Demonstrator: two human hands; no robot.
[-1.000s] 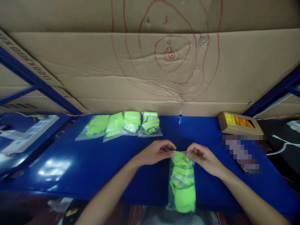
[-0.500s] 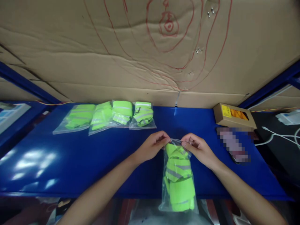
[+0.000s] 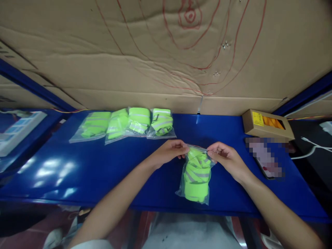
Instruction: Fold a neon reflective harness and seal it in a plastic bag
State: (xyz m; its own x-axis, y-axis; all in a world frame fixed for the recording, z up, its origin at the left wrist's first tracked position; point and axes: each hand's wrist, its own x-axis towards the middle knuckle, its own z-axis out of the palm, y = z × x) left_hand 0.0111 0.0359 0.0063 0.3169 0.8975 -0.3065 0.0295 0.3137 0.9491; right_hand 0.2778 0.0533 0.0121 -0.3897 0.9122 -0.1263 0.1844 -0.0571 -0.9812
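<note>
A clear plastic zip bag (image 3: 183, 183) with a folded neon-yellow reflective vest (image 3: 197, 174) inside lies over the front part of the blue table. My left hand (image 3: 173, 151) pinches the left end of the bag's top edge between thumb and fingers. At the right end of that edge, my right hand (image 3: 223, 155) has its thumb and forefinger closed on the plastic. The bag's mouth runs nearly straight between the two hands, and its lower end points toward me.
Several bagged neon-yellow bundles (image 3: 138, 121) stand in a row along the back of the blue table (image 3: 103, 176). To the right are a cardboard box (image 3: 268, 124) and a phone (image 3: 266, 159), partly blurred. A cardboard panel (image 3: 145, 69) rises behind; white cables lie at far right.
The bag's lower end has swung up and away from me, from hanging past the table's front edge to being over the tabletop. Both hands still grip its top edge. The view has shifted slightly.
</note>
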